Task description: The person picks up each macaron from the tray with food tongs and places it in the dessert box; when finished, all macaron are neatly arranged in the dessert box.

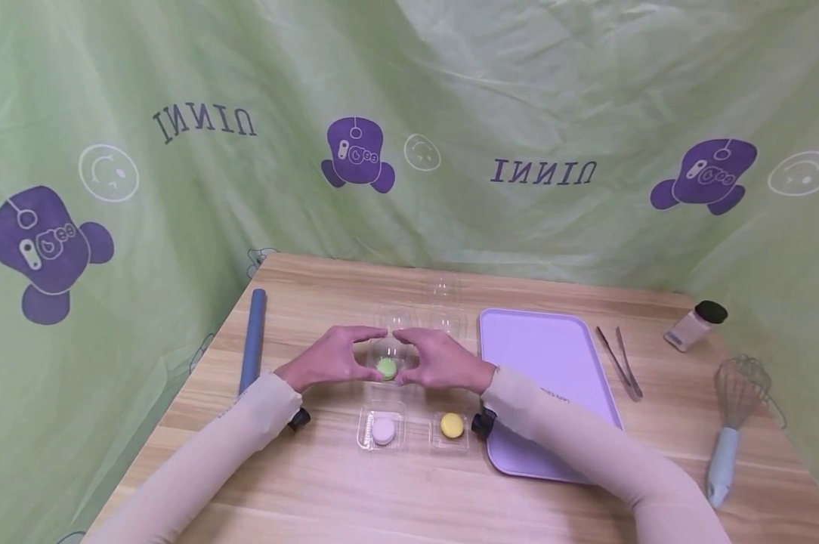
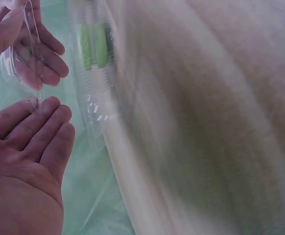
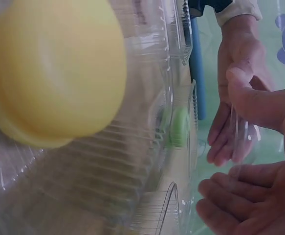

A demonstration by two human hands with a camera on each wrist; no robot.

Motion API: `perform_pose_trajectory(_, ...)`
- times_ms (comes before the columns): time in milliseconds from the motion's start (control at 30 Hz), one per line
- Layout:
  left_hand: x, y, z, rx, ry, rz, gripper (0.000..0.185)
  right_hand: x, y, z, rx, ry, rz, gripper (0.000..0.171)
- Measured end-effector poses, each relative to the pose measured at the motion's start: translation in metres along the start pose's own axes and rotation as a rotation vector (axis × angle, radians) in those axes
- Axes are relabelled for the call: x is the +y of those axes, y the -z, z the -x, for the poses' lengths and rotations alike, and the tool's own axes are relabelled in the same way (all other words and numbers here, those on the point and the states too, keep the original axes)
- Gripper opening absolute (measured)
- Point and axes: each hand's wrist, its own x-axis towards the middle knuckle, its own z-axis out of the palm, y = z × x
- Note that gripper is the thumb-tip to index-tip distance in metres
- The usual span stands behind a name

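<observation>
Both hands hold a clear domed plastic lid between them, thumbs on the near side and fingers on the far side. My left hand grips its left edge, and my right hand has the right edge. Beneath it, a green macaron sits in a clear ridged plastic tray; the lid is raised over it, apart from the tray. Closer to me, a pale pink macaron and a yellow macaron lie in their own clear trays. The yellow one looms large in the right wrist view.
More clear plastic lids lie behind the hands. A purple tray is under the right forearm. Tongs, a whisk and a black-capped jar are at the right. A blue rod lies at the left.
</observation>
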Motion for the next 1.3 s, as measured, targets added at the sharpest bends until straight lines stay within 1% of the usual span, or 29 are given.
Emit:
perform_pose_trajectory(200,-0.002,-0.004,0.001,-0.025,0.018,-0.022,0.087,-0.004,-0.001,-0.001,-0.072,-0.041,0.058,0.09)
perform_pose_trajectory(400,-0.004,-0.009,0.002,-0.051,0.054,-0.031,0.087,-0.006,-0.003,-0.002,-0.113,-0.063,0.084,0.091)
perform_pose_trajectory(533,-0.007,-0.012,0.002,-0.055,0.057,-0.049,0.086,-0.005,-0.007,-0.003,-0.119,-0.078,0.089,0.092)
perform_pose_trajectory(767,-0.01,-0.014,0.002,-0.071,0.069,-0.034,0.087,-0.002,-0.012,-0.008,-0.139,-0.066,0.078,0.083)
perform_pose_trajectory(867,-0.01,-0.014,0.0,-0.08,0.081,-0.036,0.087,-0.003,-0.012,-0.008,-0.142,-0.081,0.091,0.084)
perform_pose_trajectory(933,-0.01,-0.014,-0.001,-0.085,0.075,-0.053,0.089,-0.004,-0.012,-0.009,-0.138,-0.084,0.102,0.084)
perform_pose_trajectory(1100,-0.01,-0.014,-0.003,-0.087,0.071,-0.112,0.092,-0.007,-0.013,-0.009,-0.145,-0.083,0.11,0.065)
perform_pose_trajectory(1167,-0.01,-0.014,-0.003,-0.088,0.079,-0.123,0.092,-0.007,-0.014,-0.01,-0.152,-0.087,0.112,0.059)
perform_pose_trajectory(1300,-0.01,-0.014,-0.001,-0.092,0.093,-0.124,0.093,-0.007,-0.015,-0.011,-0.153,-0.09,0.104,0.06)
